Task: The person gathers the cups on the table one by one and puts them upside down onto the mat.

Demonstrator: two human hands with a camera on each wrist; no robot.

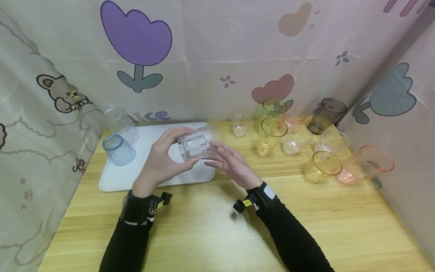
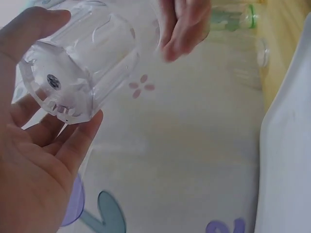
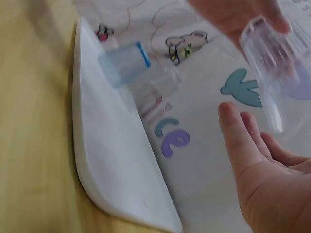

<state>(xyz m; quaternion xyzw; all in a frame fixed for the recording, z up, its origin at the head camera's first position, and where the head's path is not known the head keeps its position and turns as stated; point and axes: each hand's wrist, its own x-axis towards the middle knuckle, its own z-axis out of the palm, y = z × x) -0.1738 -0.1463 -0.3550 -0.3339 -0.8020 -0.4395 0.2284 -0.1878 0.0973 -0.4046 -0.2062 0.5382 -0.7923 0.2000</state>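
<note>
1. Head view: my left hand (image 1: 159,160) has the clear tumbler (image 1: 197,142) on its side in the air above the white tray (image 1: 136,177), thumb over the top and fingers curled under the base. I'd say that hold keeps the faceted base steady while the mouth points right. My right hand (image 1: 231,164) sits just beside the mouth end, fingers straight and slightly spread, gripping nothing.

2. Same view, counting. On the tray: two glasses upside down, a blue tumbler (image 1: 119,149) in front and a clear glass (image 1: 121,122) behind it, near the back-left corner, which leaves bare tray under my hands. On the wooden table (image 1: 217,226) to the right, I make out about nine more: a small clear one (image 1: 239,124), a green one (image 1: 272,108), two yellow ones (image 1: 270,136) (image 1: 321,167), a dark smoky one (image 1: 327,115), two clear ones, a pinkish one tucked behind them, and a red-rimmed one (image 1: 367,165) at the far right. They overlap, so that count is a best effort.

3. Left wrist view: the tumbler's (image 2: 80,73) octagonal base faces the lens, with my thumb (image 2: 29,31) on one side and my fingertips (image 2: 80,138) on the other, pinching it. My right hand's fingertips (image 2: 182,29) hover by the rim.

4. Right wrist view: my right palm (image 3: 272,179) is open, fingers straight, just below the tumbler (image 3: 272,58), not touching it as far as I can tell. The tray (image 3: 112,160) and its two upturned glasses lie beyond.
</note>
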